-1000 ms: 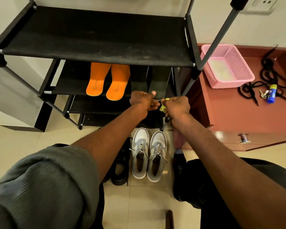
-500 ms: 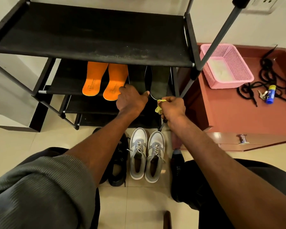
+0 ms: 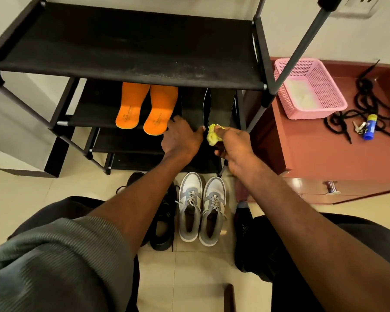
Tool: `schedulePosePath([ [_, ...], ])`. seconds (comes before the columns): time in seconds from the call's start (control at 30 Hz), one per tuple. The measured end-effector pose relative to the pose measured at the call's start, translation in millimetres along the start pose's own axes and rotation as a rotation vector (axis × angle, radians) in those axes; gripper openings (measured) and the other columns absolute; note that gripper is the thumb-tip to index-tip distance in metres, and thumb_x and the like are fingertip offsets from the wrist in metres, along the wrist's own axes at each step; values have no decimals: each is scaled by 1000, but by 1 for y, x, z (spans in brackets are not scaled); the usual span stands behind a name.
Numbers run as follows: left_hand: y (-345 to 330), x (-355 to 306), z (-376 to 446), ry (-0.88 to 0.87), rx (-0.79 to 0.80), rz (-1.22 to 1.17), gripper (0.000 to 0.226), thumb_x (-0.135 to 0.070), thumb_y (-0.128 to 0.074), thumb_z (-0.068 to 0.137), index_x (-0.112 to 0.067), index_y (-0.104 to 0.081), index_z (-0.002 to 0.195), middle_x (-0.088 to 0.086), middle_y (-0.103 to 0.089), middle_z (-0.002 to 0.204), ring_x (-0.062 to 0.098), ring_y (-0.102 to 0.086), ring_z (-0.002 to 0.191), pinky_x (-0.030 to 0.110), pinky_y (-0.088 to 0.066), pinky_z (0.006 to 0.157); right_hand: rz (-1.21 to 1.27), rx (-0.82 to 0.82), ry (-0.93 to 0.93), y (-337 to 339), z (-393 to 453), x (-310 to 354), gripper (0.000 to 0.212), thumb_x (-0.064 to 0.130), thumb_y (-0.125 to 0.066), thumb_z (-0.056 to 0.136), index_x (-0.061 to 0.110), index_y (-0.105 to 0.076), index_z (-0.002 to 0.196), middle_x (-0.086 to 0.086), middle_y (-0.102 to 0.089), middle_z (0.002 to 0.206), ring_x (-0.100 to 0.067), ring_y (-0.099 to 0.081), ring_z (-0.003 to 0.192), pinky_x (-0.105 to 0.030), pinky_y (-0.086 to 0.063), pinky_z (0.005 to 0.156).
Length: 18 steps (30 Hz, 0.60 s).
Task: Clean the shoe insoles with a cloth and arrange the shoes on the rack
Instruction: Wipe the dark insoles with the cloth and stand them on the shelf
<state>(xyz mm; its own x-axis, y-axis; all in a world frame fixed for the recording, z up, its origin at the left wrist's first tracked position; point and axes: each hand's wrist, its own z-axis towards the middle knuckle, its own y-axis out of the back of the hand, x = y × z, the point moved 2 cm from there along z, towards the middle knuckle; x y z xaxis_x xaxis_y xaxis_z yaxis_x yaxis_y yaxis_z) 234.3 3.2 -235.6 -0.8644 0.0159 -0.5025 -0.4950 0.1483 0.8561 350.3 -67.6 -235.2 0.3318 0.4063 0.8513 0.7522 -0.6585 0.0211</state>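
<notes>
Top shelf [image 3: 131, 48] overhangs orange insoles [image 3: 146, 109]; rack post [image 3: 286, 70] flanks right.

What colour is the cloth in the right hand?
Yellow. The cloth is bunched in the right hand; the head view shows it.

Lighting even, warm and moderately bright; source not visible. Floor [image 3: 189, 278] and wall evenly lit, with no hard glare. Lower shelves [image 3: 131, 143] of the rack sit in shadow, detail lost toward 12 o'clock beneath the top shelf [image 3: 133, 48]. Wide-angle distortion bends the posts [image 3: 302, 41] outward at 1 and 11 o'clock. Sleeve [image 3: 54, 266] at 7 o'clock soft and blurred; centre acceptably sharp.
</notes>
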Motion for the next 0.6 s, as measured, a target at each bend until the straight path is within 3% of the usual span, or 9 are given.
schedulePosePath([
  [0.1,10,1,-2,46,33,-136,51,-57,-55,98,-9,-62,114,10,-68,108,29,-66,92,34,-41,63,87,85,-64,-1,-5,2,8,24,-69,101,18,-70,96,-3,-74,94,-18,-70,85,-24,-52,52],
  [0.2,23,2,-7,191,266,-510,57,-63,-49,98,-10,-68,101,13,-74,94,27,-69,74,32,-51,58,84,101,-48,-1,-12,3,7,18,-68,101,19,-72,95,-5,-75,96,-18,-69,83,-23,-52,50],
  [0.3,42,0,-23,234,533,-729,48,-56,-60,97,-11,-71,110,10,-76,101,25,-73,88,33,-55,68,81,109,-11,1,-24,7,9,12,-69,99,16,-75,93,-7,-76,95,-18,-69,80,-21,-52,49],
  [0.37,50,3,-33,197,635,-781,35,-39,-70,96,-9,-72,113,11,-77,104,25,-75,92,35,-58,74,69,131,22,3,-32,9,8,7,-69,97,12,-75,95,-6,-76,88,-16,-70,74,-21,-53,51],
  [0.47,56,10,-46,200,576,-850,16,-10,-74,92,-5,-71,107,16,-77,102,24,-73,84,31,-59,66,48,120,63,5,-49,11,12,5,-71,95,13,-76,87,-1,-76,79,-13,-69,69,-21,-52,50],
  [0.6,67,12,-61,215,491,-1006,14,-3,-67,96,-7,-70,109,14,-75,101,24,-71,89,34,-61,71,30,32,102,9,-69,13,12,9,-72,96,14,-75,87,-6,-76,86,-14,-67,68,-20,-50,45],
])
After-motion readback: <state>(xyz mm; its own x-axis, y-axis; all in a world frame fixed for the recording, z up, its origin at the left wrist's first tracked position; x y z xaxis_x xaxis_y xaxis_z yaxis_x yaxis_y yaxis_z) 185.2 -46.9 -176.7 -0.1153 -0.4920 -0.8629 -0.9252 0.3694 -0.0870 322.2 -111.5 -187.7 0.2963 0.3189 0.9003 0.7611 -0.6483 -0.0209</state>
